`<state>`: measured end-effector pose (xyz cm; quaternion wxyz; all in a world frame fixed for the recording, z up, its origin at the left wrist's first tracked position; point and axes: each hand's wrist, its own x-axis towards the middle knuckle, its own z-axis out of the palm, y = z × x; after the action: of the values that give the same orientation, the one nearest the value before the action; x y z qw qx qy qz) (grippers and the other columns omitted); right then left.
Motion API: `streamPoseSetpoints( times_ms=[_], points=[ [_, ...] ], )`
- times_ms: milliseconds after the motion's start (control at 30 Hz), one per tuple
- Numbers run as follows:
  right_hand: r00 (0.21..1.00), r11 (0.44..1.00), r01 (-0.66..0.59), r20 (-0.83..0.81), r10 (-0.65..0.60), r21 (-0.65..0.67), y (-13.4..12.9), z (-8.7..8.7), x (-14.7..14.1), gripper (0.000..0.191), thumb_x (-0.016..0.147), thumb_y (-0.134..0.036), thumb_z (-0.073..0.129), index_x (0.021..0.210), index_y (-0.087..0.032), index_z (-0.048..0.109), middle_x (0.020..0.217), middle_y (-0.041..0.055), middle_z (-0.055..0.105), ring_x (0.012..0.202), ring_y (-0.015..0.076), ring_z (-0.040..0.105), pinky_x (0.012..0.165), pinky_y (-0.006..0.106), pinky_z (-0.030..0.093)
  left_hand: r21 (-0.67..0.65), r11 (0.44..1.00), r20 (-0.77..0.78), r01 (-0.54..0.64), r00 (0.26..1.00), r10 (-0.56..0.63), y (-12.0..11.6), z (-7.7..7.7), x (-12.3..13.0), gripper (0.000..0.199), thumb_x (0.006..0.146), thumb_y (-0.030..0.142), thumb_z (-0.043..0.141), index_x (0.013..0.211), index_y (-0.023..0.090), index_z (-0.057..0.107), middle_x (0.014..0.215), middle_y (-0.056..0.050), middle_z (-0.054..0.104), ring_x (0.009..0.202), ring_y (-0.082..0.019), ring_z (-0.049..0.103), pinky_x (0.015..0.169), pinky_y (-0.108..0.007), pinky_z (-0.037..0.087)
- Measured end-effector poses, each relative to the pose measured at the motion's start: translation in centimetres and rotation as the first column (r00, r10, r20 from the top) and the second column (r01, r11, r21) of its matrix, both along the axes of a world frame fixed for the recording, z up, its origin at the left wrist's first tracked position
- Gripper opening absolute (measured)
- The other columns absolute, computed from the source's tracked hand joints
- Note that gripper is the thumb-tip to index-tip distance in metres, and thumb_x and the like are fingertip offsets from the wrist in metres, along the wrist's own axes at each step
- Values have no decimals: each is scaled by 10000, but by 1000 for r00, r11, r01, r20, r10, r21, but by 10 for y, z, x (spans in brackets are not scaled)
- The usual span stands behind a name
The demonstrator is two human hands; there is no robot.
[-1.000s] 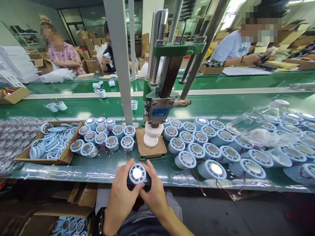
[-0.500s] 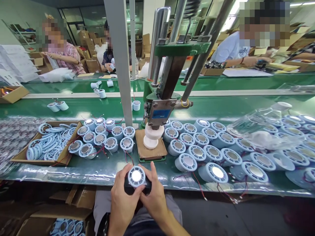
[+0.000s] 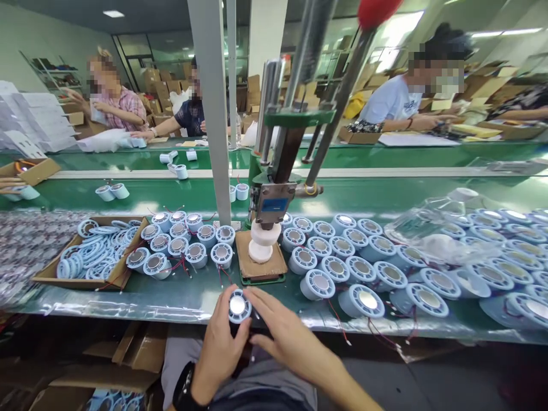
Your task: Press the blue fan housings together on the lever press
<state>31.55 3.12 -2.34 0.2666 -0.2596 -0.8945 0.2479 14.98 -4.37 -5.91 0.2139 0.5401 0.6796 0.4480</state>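
My left hand (image 3: 225,337) is closed round a light-blue cylindrical unit (image 3: 240,306) with a slotted rim and a shiny silver disc on top. The unit is at the table's front edge, disc facing up. My right hand (image 3: 285,325) lies along its right side with stretched fingers. Its fingertips are at the rim, and its thumb is apart from the unit. Just beyond stands a green hand press (image 3: 278,200). Its white round pressing head (image 3: 265,233) is above a white round seat (image 3: 260,253) on a brown-topped base (image 3: 244,268).
A cardboard tray (image 3: 43,278) of light-blue slotted rings stands left. Similar wired units (image 3: 177,245) stand left of the press, and many more (image 3: 338,268) to its right. A clear plastic bottle (image 3: 436,217) lies among them. A grey post (image 3: 209,114) rises behind. Several people work across the green bench.
My right hand has loosened and turned, its fingers now stretched along the unit's right side. My left hand still holds the unit. The view has tilted up slightly.
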Motion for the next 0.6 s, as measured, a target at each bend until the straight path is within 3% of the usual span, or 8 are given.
streamPoseSetpoints(
  times_ms=[100,167,233,300,367,467,533,600],
  points=[
    [992,953,118,-68,-103,278,38,101,26,701,856,-187,656,1502,-260,391,1434,88,525,1314,256,539,1089,448,515,-81,996,55,28,998,-23,16,22,-13,513,732,295,697,1226,171,633,1195,-108,700,1102,-294,657,1003,-450,511],
    [943,831,314,-252,-217,460,70,180,32,554,893,-208,632,1425,-187,477,1397,97,551,1311,240,533,1138,482,456,-66,997,81,44,996,-39,37,43,-21,526,685,300,742,1191,185,659,1141,-84,721,1045,-282,674,979,-423,519],
    [851,700,508,-420,-316,502,105,249,25,510,901,-215,630,1382,-106,501,1371,101,563,1298,206,526,1151,426,438,-6,999,104,45,994,-44,65,62,-26,552,673,319,761,1196,177,657,1132,-82,721,1028,-274,675,962,-406,521],
    [810,727,549,-478,-341,413,141,296,9,446,976,-267,529,1383,-90,491,1325,74,593,1189,126,597,1059,280,490,43,998,131,54,990,-59,97,73,-25,564,662,318,775,1190,163,653,1115,-88,722,1006,-271,676,938,-399,526],
    [825,806,502,-452,-338,314,171,318,-8,392,1026,-271,356,1300,-75,557,1128,30,670,960,63,685,878,196,537,75,990,187,118,974,-130,125,77,-20,553,645,294,790,1162,149,656,1093,-94,725,982,-265,678,921,-392,529],
    [831,848,476,-434,-348,231,198,325,-26,381,985,-172,309,958,-76,677,779,-15,642,700,82,706,700,250,569,108,963,306,246,914,-267,153,73,-12,518,621,270,813,1098,135,662,1083,-103,726,985,-260,676,931,-393,522],
    [821,858,479,-442,-363,187,199,329,-25,328,954,-138,350,852,-100,659,725,-16,612,638,90,690,664,278,584,107,945,354,309,877,-326,160,69,-9,509,612,281,823,1073,133,664,1089,-106,724,1002,-268,669,948,-407,513],
    [827,881,451,-439,-353,142,181,332,-14,301,963,-166,360,898,-128,651,774,-14,629,589,55,647,652,238,592,101,933,372,344,857,-356,159,64,-10,541,612,302,830,1097,134,657,1112,-112,715,1031,-282,659,976,-430,498]
  ],
)
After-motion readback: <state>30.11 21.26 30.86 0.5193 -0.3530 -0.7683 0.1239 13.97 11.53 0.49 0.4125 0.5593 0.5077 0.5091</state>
